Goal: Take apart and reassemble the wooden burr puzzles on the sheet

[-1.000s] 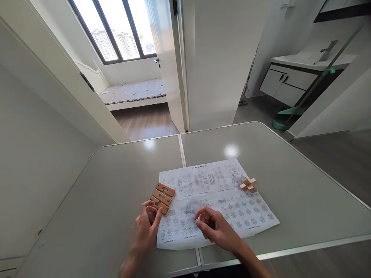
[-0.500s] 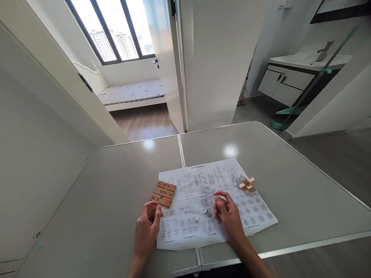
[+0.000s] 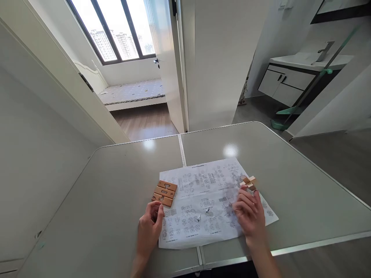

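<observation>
A printed instruction sheet [image 3: 203, 200] lies flat on the grey table [image 3: 116, 193]. Three brown notched wooden bars [image 3: 163, 193] lie side by side at the sheet's left edge. A small pale wooden cross-shaped puzzle [image 3: 248, 182] stands on the sheet's right part. My left hand [image 3: 150, 227] rests at the sheet's left edge just below the bars, fingers curled, holding nothing I can see. My right hand [image 3: 251, 214] hovers over the sheet with fingers apart, its fingertips just short of the cross puzzle.
The table's near edge runs just below my wrists, with a seam [image 3: 182, 154] down its middle. Beyond it stand a white wall and door [image 3: 203, 65], a window [image 3: 116, 31] at far left, and a sink cabinet [image 3: 290, 81] with a green mop [image 3: 290, 112] at right.
My right hand has moved right across the sheet, from its middle to beside the cross puzzle. My left hand has stayed near the brown bars.
</observation>
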The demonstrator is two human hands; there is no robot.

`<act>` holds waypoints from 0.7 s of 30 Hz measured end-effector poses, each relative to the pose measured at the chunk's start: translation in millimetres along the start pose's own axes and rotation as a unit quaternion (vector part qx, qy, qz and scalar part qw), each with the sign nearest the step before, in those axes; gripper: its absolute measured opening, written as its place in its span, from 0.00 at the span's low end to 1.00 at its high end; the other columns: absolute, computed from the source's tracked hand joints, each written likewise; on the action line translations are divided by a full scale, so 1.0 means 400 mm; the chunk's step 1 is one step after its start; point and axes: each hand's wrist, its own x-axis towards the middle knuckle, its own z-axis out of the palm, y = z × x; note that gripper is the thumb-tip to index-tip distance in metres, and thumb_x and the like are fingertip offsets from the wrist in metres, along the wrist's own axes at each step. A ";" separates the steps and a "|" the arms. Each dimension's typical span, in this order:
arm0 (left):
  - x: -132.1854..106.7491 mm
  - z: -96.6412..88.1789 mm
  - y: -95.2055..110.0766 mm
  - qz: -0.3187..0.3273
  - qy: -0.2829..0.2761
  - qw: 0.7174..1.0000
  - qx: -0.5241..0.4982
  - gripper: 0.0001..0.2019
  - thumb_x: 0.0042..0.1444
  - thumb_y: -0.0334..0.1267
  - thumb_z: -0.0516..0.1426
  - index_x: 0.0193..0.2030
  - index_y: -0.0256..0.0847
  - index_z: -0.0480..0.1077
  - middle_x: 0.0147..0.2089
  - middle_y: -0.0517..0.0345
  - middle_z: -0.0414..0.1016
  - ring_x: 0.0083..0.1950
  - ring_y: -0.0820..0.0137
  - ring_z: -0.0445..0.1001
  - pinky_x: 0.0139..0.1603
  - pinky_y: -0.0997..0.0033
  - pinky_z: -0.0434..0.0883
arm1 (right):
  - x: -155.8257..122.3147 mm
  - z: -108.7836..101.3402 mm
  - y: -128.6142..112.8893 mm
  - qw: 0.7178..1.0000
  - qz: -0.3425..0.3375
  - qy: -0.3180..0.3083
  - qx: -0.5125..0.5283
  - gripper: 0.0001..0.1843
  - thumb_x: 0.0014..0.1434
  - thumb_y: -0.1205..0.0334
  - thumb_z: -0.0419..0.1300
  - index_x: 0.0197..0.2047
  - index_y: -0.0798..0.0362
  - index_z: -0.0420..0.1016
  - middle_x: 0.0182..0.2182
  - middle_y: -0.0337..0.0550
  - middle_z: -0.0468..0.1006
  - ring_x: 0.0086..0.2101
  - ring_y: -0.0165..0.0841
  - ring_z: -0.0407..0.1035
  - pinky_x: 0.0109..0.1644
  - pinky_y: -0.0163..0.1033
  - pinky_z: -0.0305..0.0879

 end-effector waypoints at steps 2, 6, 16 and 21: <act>0.000 0.000 0.003 0.004 0.003 1.000 0.001 0.16 0.69 0.56 0.53 0.45 0.45 0.70 0.27 0.64 0.75 0.25 0.65 0.74 0.30 0.69 0.72 | 0.014 -0.011 -0.024 0.996 0.026 -0.046 0.078 0.09 0.77 0.61 0.50 0.58 0.45 0.60 0.24 0.26 0.62 0.17 0.27 0.59 0.18 0.33 0.63; 0.002 0.000 0.013 0.002 0.005 1.000 -0.006 0.16 0.68 0.56 0.53 0.44 0.45 0.70 0.26 0.64 0.75 0.26 0.65 0.75 0.30 0.69 0.72 | 0.057 -0.020 -0.067 0.985 0.093 -0.063 0.133 0.07 0.77 0.54 0.46 0.52 0.45 0.59 0.23 0.26 0.59 0.17 0.27 0.57 0.18 0.31 0.55; 0.000 -0.008 0.024 0.001 0.014 1.000 -0.002 0.17 0.68 0.56 0.52 0.42 0.45 0.71 0.25 0.64 0.73 0.24 0.66 0.72 0.28 0.70 0.70 | 0.002 0.087 0.026 0.941 0.022 0.098 -0.325 0.08 0.74 0.57 0.61 0.43 0.49 0.66 0.18 0.21 0.56 0.12 0.21 0.47 0.14 0.25 0.51; -0.037 -0.010 0.071 0.005 0.034 0.999 0.002 0.18 0.66 0.57 0.55 0.38 0.45 0.74 0.26 0.62 0.74 0.23 0.68 0.69 0.30 0.69 0.72 | -0.084 0.128 0.152 0.728 0.090 0.150 -0.662 0.29 0.67 0.31 0.58 0.35 0.50 0.70 0.12 0.25 0.56 0.11 0.25 0.51 0.14 0.29 0.49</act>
